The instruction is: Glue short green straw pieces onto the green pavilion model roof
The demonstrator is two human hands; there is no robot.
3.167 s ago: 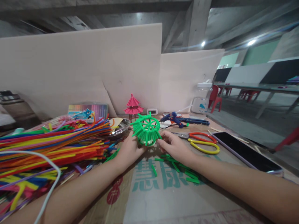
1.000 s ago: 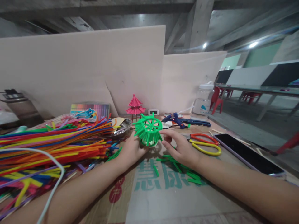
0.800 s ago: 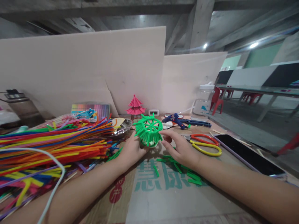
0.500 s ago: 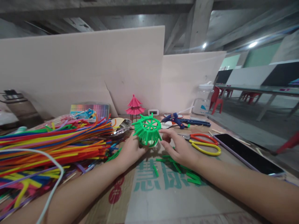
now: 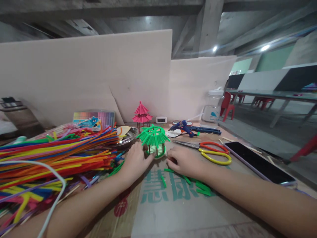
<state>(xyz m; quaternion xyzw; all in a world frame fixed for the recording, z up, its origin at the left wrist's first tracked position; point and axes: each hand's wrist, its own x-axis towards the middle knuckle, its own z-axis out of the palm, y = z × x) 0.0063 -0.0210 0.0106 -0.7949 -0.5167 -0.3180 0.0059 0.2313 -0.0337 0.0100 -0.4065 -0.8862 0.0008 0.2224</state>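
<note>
A small green pavilion model (image 5: 155,137) made of fuzzy pipe cleaners stands upright on the table, with a fringed roof, brown posts and a pale round base. My left hand (image 5: 137,160) is closed on its base from the left, thumb at the front edge. Just right of the base, my right hand (image 5: 184,161) rests low with its fingers curled in; the fingertips are partly hidden, so I cannot tell what they hold. Cut green pipe cleaner pieces (image 5: 203,187) lie below and beside my right hand.
Colourful pipe cleaners (image 5: 56,152) are heaped at left, crossed by a white cable (image 5: 64,185). Behind stand a pink pagoda model (image 5: 142,113), a metal bowl (image 5: 128,136) and a glue gun (image 5: 184,127). Scissors (image 5: 215,153), a phone (image 5: 260,162) and a water bottle (image 5: 212,107) are at right.
The green model has tipped from leaning toward me to upright, lowered to the table. My right hand has moved down from the roof edge to beside the base, its fingers curling in.
</note>
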